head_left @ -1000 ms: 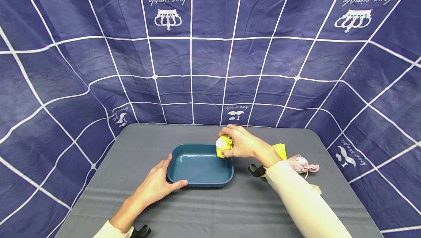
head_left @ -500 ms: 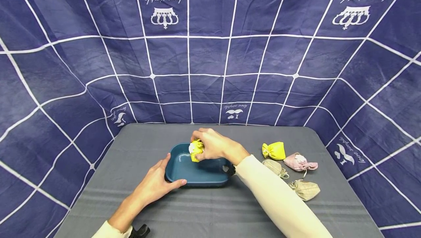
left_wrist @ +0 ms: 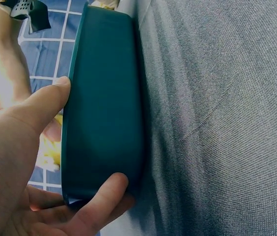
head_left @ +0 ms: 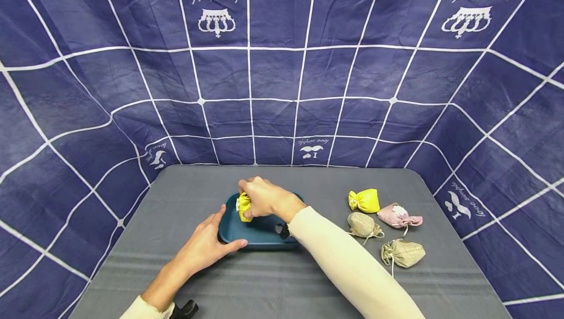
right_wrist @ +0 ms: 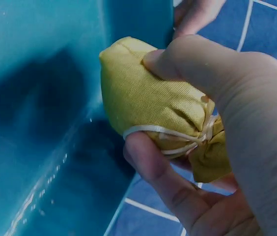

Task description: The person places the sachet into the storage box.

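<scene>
Sachet (head_left: pixel 244 207) pinched in right hand (head_left: pixel 264 199) over tray (head_left: pixel 260 233) — long axis upright, tied neck upward. Left hand (head_left: pixel 204 246) gripping tray's near-left corner.

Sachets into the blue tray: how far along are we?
Done: nothing visibly resting in the blue tray yet. In hand: the right hand grips a yellow sachet over the tray's left end, while the left hand holds the tray's near-left corner. Left: four sachets on the table, the second yellow sachet, pink sachet and two beige sachets.
</scene>
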`<control>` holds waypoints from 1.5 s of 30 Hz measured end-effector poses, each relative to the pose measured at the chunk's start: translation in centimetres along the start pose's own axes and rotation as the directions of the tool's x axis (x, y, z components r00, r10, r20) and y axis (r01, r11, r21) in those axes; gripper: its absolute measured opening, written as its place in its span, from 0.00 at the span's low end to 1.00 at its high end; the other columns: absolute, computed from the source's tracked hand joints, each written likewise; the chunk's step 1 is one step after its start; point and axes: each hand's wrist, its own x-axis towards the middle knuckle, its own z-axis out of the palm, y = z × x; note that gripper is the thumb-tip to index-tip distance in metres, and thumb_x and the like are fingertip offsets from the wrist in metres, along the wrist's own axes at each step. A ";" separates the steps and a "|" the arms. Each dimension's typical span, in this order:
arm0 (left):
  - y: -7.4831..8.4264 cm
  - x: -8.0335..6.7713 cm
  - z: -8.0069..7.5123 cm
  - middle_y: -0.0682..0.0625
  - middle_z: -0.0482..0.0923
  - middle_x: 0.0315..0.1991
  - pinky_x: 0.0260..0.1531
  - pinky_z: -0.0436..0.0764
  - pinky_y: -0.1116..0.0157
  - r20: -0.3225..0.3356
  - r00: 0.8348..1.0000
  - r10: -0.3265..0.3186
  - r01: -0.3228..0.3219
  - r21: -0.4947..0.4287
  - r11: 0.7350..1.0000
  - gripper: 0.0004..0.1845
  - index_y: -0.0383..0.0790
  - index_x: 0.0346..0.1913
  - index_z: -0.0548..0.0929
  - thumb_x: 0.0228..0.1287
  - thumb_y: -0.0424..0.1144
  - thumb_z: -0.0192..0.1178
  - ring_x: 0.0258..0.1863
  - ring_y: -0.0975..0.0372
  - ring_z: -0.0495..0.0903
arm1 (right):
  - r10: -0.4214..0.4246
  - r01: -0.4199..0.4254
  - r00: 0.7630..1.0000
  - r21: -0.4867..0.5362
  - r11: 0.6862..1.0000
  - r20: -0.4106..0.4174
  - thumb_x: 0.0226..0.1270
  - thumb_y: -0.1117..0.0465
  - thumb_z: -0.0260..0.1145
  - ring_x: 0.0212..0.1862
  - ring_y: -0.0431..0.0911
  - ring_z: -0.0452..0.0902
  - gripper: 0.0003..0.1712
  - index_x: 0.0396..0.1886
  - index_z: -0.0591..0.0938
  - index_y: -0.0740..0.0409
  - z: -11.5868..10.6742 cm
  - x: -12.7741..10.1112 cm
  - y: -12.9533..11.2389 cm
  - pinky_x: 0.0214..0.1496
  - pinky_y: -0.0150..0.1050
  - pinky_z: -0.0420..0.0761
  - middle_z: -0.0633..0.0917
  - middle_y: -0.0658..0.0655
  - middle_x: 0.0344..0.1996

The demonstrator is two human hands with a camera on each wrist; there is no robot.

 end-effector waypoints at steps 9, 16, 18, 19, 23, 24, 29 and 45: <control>-0.2 0.1 0.0 0.21 0.73 0.83 0.78 0.83 0.35 -0.006 1.000 0.008 -0.008 0.007 1.000 0.72 0.23 0.90 0.62 0.63 0.73 0.83 0.81 0.31 0.80 | 0.066 -0.065 0.998 -0.087 0.994 0.013 0.71 0.48 0.88 0.53 0.48 0.93 0.34 0.70 0.86 0.54 1.0 1.2 -1.8 0.58 0.39 0.94 0.90 0.57 0.57; -0.2 0.2 0.1 0.21 0.75 0.81 0.77 0.83 0.34 -0.012 1.000 0.015 -0.015 0.009 1.000 0.71 0.22 0.90 0.63 0.63 0.72 0.83 0.80 0.31 0.80 | 0.082 -0.081 0.997 -0.077 0.994 0.003 0.72 0.47 0.88 0.59 0.52 0.94 0.43 0.80 0.81 0.54 1.4 0.6 -1.8 0.64 0.42 0.95 0.87 0.61 0.65; -0.2 0.2 0.0 0.22 0.75 0.81 0.78 0.83 0.34 -0.014 1.000 0.016 -0.016 0.010 1.000 0.71 0.22 0.90 0.63 0.63 0.72 0.83 0.80 0.31 0.80 | 0.079 -0.080 0.997 -0.086 0.993 -0.008 0.72 0.46 0.88 0.59 0.52 0.94 0.43 0.79 0.81 0.54 1.2 0.3 -1.6 0.64 0.42 0.95 0.87 0.60 0.65; -0.2 0.2 0.0 0.22 0.75 0.82 0.78 0.83 0.34 -0.014 1.000 0.015 -0.015 0.010 1.000 0.72 0.23 0.90 0.63 0.62 0.72 0.83 0.80 0.31 0.80 | 0.076 -0.077 0.997 -0.090 0.993 -0.014 0.71 0.45 0.88 0.58 0.51 0.94 0.43 0.78 0.81 0.53 1.2 0.1 -1.5 0.64 0.41 0.95 0.87 0.59 0.64; 0.0 0.2 -0.1 0.22 0.74 0.83 0.78 0.82 0.34 -0.001 1.000 0.007 -0.007 0.005 1.000 0.72 0.23 0.90 0.62 0.63 0.72 0.83 0.81 0.31 0.79 | 0.068 -0.070 0.997 -0.086 0.994 -0.027 0.73 0.44 0.88 0.59 0.52 0.94 0.43 0.79 0.81 0.53 0.7 -0.9 -1.1 0.64 0.42 0.95 0.87 0.59 0.64; 0.0 0.2 0.0 0.22 0.73 0.83 0.78 0.82 0.34 0.004 1.000 0.004 -0.004 0.003 1.000 0.72 0.23 0.90 0.62 0.63 0.71 0.83 0.81 0.31 0.79 | 0.070 -0.072 0.997 -0.082 0.994 -0.030 0.73 0.44 0.87 0.59 0.53 0.94 0.43 0.80 0.81 0.53 0.6 -1.3 -1.0 0.64 0.43 0.95 0.87 0.59 0.64; 0.1 0.2 0.0 0.22 0.73 0.83 0.79 0.82 0.34 0.016 1.000 -0.008 0.007 0.003 1.000 0.71 0.23 0.91 0.61 0.64 0.70 0.83 0.82 0.30 0.78 | 0.083 -0.088 0.994 -0.068 0.994 -0.065 0.74 0.44 0.86 0.61 0.55 0.93 0.42 0.81 0.82 0.51 -0.1 -3.4 -0.3 0.63 0.49 0.96 0.87 0.58 0.66; -0.4 0.1 0.4 0.22 0.73 0.83 0.79 0.82 0.35 -0.003 1.000 0.007 -0.007 -0.003 1.000 0.73 0.24 0.91 0.60 0.63 0.73 0.82 0.82 0.31 0.78 | 0.078 -0.092 0.965 -0.046 0.995 -0.252 0.75 0.48 0.85 0.53 0.51 0.92 0.29 0.71 0.89 0.49 -2.1 -13.8 4.1 0.51 0.54 0.96 0.90 0.55 0.61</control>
